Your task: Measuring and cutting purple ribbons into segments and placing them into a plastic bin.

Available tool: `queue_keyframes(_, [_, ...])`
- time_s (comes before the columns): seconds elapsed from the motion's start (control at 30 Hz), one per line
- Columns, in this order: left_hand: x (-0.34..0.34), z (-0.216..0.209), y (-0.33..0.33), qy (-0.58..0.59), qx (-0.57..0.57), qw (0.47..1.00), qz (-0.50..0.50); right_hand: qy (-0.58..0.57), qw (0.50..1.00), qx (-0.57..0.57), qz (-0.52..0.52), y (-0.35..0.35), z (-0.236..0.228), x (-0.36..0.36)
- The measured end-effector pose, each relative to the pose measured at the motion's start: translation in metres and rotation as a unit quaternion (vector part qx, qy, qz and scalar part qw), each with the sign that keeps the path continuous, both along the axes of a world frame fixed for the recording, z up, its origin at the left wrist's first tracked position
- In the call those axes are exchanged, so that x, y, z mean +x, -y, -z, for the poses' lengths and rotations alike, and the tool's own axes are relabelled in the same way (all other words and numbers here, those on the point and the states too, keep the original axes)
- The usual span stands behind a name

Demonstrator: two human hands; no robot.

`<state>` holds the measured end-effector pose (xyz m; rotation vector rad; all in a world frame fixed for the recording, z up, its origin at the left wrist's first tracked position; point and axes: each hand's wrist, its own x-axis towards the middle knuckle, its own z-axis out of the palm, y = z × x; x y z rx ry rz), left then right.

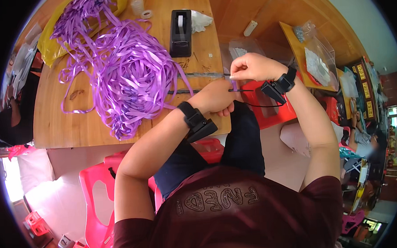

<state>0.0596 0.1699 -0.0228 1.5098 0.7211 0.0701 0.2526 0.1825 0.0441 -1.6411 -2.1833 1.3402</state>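
Note:
A short piece of purple ribbon (234,84) stands between my two hands, just off the table's right edge. My left hand (214,97) is closed around its lower end, with the back of the hand toward me and the fingers curled under. The thumb and fingertips of my right hand (256,67) pinch its upper end, where a small whitish bit shows. A thin black strip (241,90) sticks out beside the left fingers; what it belongs to is unclear. To the left, a large tangled heap of purple ribbons (132,69) covers much of the wooden table (52,126).
A black tape dispenser (180,34) stands at the table's far side, beside crumpled clear plastic (200,21) and a tape roll (146,14). A yellow bag (49,46) lies far left. A red stool (268,110) stands to the right, a pink chair (93,208) at left.

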Motion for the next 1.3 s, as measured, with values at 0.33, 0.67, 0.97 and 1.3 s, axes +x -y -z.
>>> queue_keyframes(0.33, [-0.001, -0.008, 0.004, -0.037, -0.026, 0.999, -0.018, 0.113, 0.985, 0.088, -0.097, -0.001, 0.009, 0.008])
queue_keyframes(0.67, [0.000, -0.012, 0.006, -0.047, -0.032, 0.998, -0.022, 0.238, 0.968, 0.078, -0.014, 0.002, 0.001, -0.003])
queue_keyframes(0.97, [-0.002, -0.011, 0.006, -0.036, -0.028, 0.998, -0.033, 0.211, 0.966, 0.148, -0.026, 0.012, 0.002, 0.011])
queue_keyframes(1.3, [0.002, -0.019, 0.008, -0.042, -0.005, 0.999, -0.027, 0.272, 0.918, 0.181, -0.227, 0.015, 0.006, -0.010])
